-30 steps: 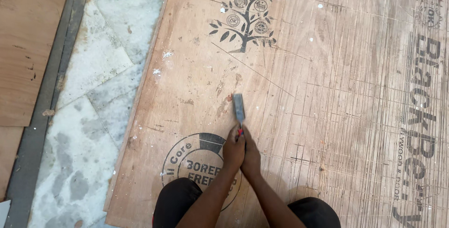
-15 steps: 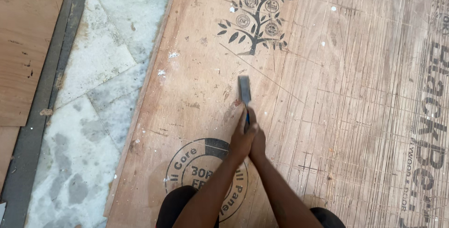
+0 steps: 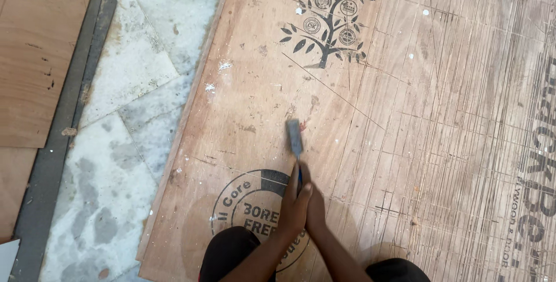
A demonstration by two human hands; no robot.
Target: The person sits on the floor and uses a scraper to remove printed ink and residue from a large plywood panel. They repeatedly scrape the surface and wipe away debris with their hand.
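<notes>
A black stamped tree emblem (image 3: pixel 328 18) sat near the top of the plywood sheet (image 3: pixel 452 143), its trunk slanting down, leaves fanning out on both sides and small round medallions hanging among the branches. Lower down, close to the sheet's near edge, was a round black stamp (image 3: pixel 252 212): a ring, partly filled solid at its upper right, with lettering inside, and its right part was covered by the person's arms. Along the far right edge ran a band of large faded grey-black lettering (image 3: pixel 541 160), turned sideways and cut off by the frame. No packages or screens were in view.
</notes>
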